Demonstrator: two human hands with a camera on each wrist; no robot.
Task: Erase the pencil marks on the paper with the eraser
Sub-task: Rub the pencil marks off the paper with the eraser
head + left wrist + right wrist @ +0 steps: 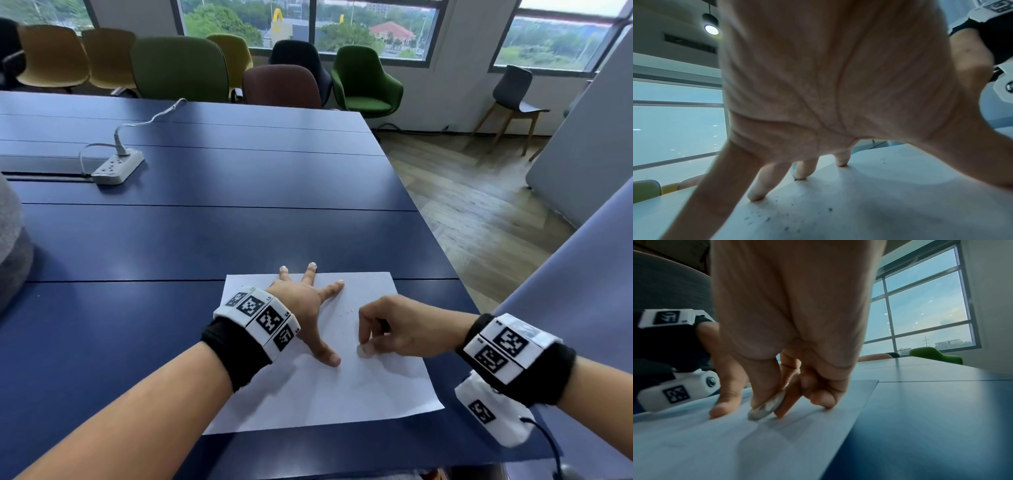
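Note:
A white sheet of paper point(359, 387) lies on the blue table near its front right corner. My left hand point(308, 305) is spread flat on the sheet's upper left part, fingers straight and thumb stretched toward the middle, pressing it down. My right hand point(368, 346) pinches a small greyish-white eraser point(363, 351) between thumb and fingers, its lower edge on the paper. In the right wrist view the eraser point(766, 407) touches the paper point(715, 443) next to the left thumb. Dark eraser crumbs point(777, 216) lie on the paper point(869, 203) under the left hand. Faint specks show between the hands.
The blue table point(205, 240) runs far to the left and back; its right edge drops to a wooden floor. A white power strip point(118, 167) with its cable sits at the back left. Several chairs point(363, 78) stand behind the table. A grey object point(10, 246) is at the left edge.

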